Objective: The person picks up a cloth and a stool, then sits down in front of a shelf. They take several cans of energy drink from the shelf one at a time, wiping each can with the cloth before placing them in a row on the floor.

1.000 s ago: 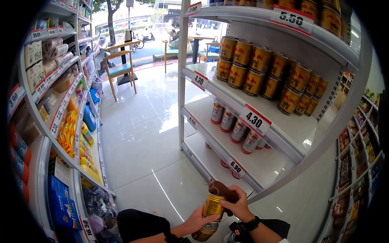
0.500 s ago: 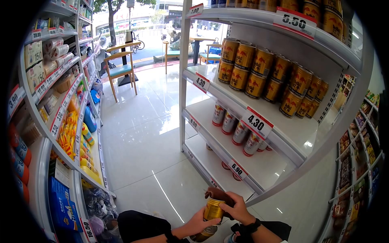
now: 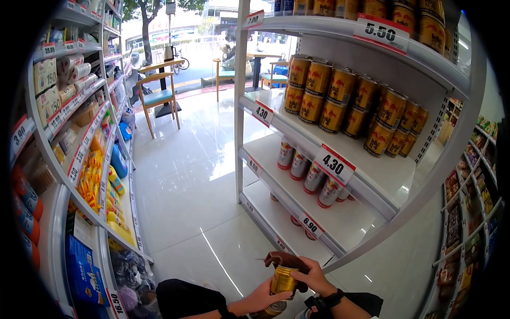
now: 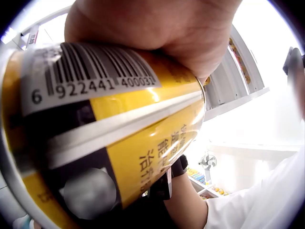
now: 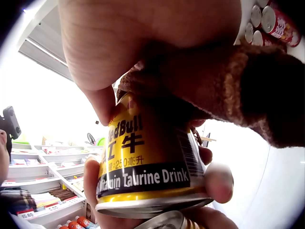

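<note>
My left hand [image 3: 258, 299] grips a gold Red Bull can [image 3: 283, 279] low in front of me, the thumb lying across its side. A second can [image 5: 164, 221] shows just below the first in the right wrist view. With my right hand [image 3: 316, 277] I hold a brown cloth [image 3: 287, 260] bunched against the upper end of the can. In the right wrist view the cloth [image 5: 209, 86] covers the can's top, and the label faces the camera. The left wrist view shows the barcode side of a can [image 4: 143, 119] under the left palm [image 4: 152, 24].
A white shelf rack [image 3: 366, 178] stands ahead, bearing stacked gold cans [image 3: 340, 87] and, a level lower, silver cans [image 3: 314, 178]. Shelves of packaged goods [image 3: 90, 175] line the left side, snack shelves [image 3: 457, 223] the right. Beyond the tiled floor [image 3: 186, 186] stands a wooden chair [image 3: 156, 95].
The brown cloth has shifted around the can's upper end, lower and a little to the left, with the right hand moving along it. The left hand keeps its hold on the can.
</note>
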{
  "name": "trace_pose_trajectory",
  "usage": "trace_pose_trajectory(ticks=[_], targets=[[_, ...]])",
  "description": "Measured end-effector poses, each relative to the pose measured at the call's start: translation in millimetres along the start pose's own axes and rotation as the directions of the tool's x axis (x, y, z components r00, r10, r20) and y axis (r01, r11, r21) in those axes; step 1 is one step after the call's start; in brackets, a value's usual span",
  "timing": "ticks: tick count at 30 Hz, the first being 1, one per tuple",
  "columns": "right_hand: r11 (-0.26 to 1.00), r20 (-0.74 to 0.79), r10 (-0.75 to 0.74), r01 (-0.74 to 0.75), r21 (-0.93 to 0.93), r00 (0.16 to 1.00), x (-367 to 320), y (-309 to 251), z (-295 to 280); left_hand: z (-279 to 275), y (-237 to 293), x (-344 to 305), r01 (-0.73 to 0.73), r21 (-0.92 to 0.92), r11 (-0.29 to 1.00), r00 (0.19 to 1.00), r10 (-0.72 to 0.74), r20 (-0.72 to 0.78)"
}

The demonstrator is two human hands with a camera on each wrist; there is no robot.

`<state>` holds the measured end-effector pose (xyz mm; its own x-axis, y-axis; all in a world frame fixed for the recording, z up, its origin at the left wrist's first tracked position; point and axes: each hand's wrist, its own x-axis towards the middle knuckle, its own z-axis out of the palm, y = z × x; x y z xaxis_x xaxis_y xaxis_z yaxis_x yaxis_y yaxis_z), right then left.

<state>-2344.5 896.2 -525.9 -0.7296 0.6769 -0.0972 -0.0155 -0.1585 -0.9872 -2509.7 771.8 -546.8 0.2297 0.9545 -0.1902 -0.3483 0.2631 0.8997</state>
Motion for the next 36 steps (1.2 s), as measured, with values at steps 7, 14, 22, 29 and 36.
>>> trace_pose_trajectory(ticks=[7, 14, 22, 29, 36], targets=[[1.0, 0.023, 0.011, -0.012, 0.025, 1.0, -0.2, -3.1, 0.1, -1.3, -2.6, 1.3, 0.018, 0.046, 0.999, 1.0, -0.018, -0.009], [0.998, 0.007, 0.038, -0.038, 0.052, 0.999, 0.0, -5.1, -0.4, -1.1, -5.2, 3.7, 0.001, 0.062, 0.998, 1.0, 0.001, -0.02], [0.987, -0.035, -0.003, 0.008, 0.163, 0.999, 0.4, -3.5, 0.9, -0.5, -6.1, 3.5, -0.011, 0.05, 0.999, 1.0, 0.012, -0.021], [0.982, -0.057, -0.007, 0.018, 0.186, 0.998, 0.7, -5.4, 4.1, 2.4, -1.9, 1.8, -0.033, 0.057, 0.998, 0.999, 0.034, -0.012], [0.977, -0.109, -0.02, 0.042, 0.209, 0.994, 1.5, -2.0, 7.9, -0.5, -7.6, 4.3, -0.005, 0.054, 0.999, 0.999, 0.007, -0.032]])
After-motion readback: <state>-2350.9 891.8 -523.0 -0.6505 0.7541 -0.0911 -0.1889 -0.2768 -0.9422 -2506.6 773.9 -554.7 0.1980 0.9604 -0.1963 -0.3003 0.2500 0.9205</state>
